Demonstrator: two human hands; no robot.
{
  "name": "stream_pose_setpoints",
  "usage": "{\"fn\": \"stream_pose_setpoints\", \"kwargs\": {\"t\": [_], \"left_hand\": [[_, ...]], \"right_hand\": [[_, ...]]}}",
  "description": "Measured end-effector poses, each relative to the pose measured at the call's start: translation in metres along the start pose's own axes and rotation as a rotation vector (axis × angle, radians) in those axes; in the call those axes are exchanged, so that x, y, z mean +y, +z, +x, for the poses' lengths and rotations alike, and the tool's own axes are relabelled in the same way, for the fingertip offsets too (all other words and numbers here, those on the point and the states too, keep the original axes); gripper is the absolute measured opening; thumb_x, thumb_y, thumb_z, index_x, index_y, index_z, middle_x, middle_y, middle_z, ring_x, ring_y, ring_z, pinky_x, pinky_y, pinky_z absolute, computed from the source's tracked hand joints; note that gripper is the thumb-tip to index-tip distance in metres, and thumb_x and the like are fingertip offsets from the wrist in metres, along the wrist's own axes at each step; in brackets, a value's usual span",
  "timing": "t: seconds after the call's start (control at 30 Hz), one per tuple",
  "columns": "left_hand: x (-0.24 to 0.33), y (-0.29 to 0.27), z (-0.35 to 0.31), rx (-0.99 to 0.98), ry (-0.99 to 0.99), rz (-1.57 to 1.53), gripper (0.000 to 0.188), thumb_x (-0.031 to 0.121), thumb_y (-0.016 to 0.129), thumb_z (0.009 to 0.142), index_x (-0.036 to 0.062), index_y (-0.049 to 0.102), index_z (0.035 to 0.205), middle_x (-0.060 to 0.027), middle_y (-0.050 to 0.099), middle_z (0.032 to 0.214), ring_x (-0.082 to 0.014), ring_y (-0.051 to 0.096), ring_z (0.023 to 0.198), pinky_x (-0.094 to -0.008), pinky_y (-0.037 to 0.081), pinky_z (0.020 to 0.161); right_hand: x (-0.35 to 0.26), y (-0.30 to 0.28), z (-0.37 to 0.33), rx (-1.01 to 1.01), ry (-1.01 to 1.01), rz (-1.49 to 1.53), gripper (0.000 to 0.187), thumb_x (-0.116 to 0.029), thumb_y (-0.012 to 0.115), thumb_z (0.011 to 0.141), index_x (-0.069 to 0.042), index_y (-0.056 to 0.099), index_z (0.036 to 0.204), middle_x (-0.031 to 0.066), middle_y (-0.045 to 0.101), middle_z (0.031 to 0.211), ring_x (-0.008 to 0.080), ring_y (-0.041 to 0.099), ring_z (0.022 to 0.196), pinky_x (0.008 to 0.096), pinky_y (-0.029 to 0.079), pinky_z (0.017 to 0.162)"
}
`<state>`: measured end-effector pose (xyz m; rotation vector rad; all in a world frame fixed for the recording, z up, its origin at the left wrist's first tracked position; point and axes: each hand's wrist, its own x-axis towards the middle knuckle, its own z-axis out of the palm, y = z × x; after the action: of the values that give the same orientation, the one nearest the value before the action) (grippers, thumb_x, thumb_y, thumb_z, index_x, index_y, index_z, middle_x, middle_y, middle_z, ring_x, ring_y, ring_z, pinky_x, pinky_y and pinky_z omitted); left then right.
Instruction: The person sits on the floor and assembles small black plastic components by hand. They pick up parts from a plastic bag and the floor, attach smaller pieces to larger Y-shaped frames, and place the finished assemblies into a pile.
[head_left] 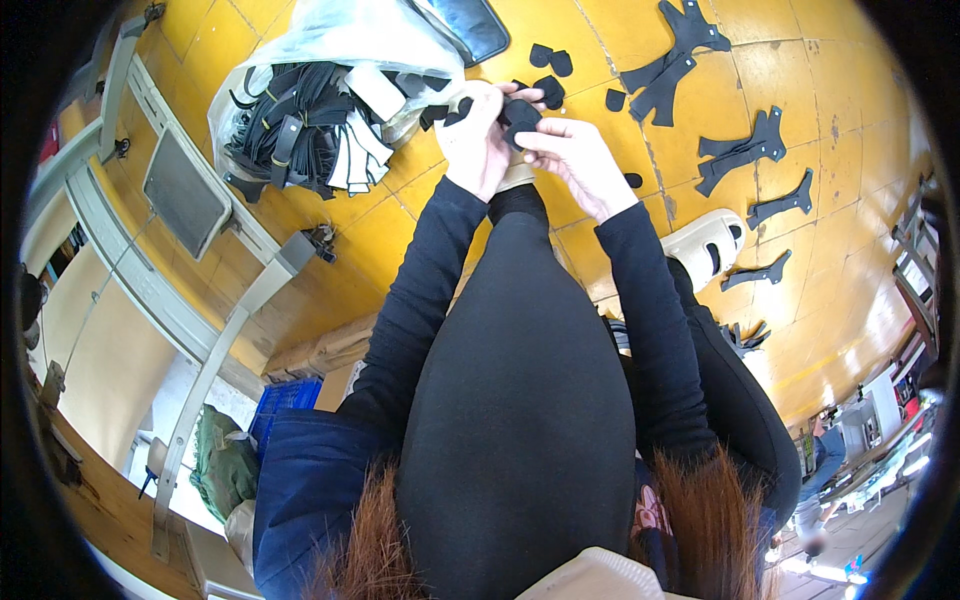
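Note:
My left hand (476, 135) and my right hand (570, 160) meet above my raised knee, both gripping a small black cut piece (519, 119) of soft material. My left hand also pinches a second small black scrap (458, 110) between its fingers. Just beyond my hands, several small black oval pieces (550, 62) lie on the yellow tiled floor (790, 70). A clear plastic bag (330, 60) stuffed with black and white strips (300, 135) sits to the left of my left hand.
Larger black cut shapes (672, 62) lie spread over the floor at the right, with more of them (745, 152) further on. A cream slipper (708, 245) is on my right foot. A dark flat case (470, 25) lies at the top. A grey metal frame (180, 190) runs along the left.

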<state>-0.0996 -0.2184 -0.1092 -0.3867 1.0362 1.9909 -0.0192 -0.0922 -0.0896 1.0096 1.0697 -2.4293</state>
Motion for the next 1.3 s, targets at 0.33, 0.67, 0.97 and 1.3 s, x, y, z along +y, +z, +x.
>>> {"fn": "stream_pose_setpoints", "kwargs": {"t": [0.33, 0.67, 0.97, 1.3], "left_hand": [[0.003, -0.007, 0.005, 0.062, -0.061, 0.149, 0.029, 0.033, 0.046, 0.097, 0.0055, 0.051, 0.104, -0.0070, 0.055, 0.089, -0.0167, 0.057, 0.087, -0.0313, 0.051, 0.076], [-0.012, 0.004, -0.008, 0.136, -0.220, 0.137, 0.021, 0.028, 0.047, 0.098, 0.0081, 0.054, 0.101, -0.0025, 0.056, 0.080, -0.0109, 0.056, 0.071, -0.0234, 0.048, 0.060], [0.011, -0.017, -0.002, 0.147, -0.259, 0.129, 0.021, 0.030, 0.049, 0.096, 0.0105, 0.051, 0.089, -0.0015, 0.050, 0.071, -0.0123, 0.049, 0.061, -0.0222, 0.038, 0.055], [0.014, -0.024, -0.003, 0.147, -0.237, 0.114, 0.019, 0.029, 0.050, 0.095, 0.0105, 0.051, 0.090, -0.0018, 0.052, 0.074, -0.0137, 0.051, 0.065, -0.0239, 0.039, 0.058]], "right_hand": [[0.001, 0.004, -0.006, 0.288, -0.367, -0.596, 0.019, -0.016, 0.071, 0.078, 0.000, 0.069, 0.089, 0.0057, 0.064, 0.073, 0.0104, 0.058, 0.064, 0.0233, 0.044, 0.057], [0.012, 0.015, 0.002, 0.415, -0.615, -0.887, 0.027, -0.015, 0.072, 0.073, -0.010, 0.061, 0.097, 0.0062, 0.051, 0.086, 0.0212, 0.054, 0.083, 0.0318, 0.045, 0.072], [0.065, -0.092, -0.038, 1.032, -0.443, -1.022, 0.027, -0.015, 0.069, 0.079, -0.004, 0.059, 0.101, 0.0120, 0.055, 0.103, 0.0267, 0.057, 0.093, 0.0345, 0.048, 0.079], [0.095, -0.103, -0.034, 1.040, -0.424, -0.885, 0.011, -0.006, 0.068, 0.079, 0.000, 0.060, 0.083, 0.0077, 0.056, 0.080, 0.0176, 0.056, 0.069, 0.0294, 0.047, 0.067]]}}
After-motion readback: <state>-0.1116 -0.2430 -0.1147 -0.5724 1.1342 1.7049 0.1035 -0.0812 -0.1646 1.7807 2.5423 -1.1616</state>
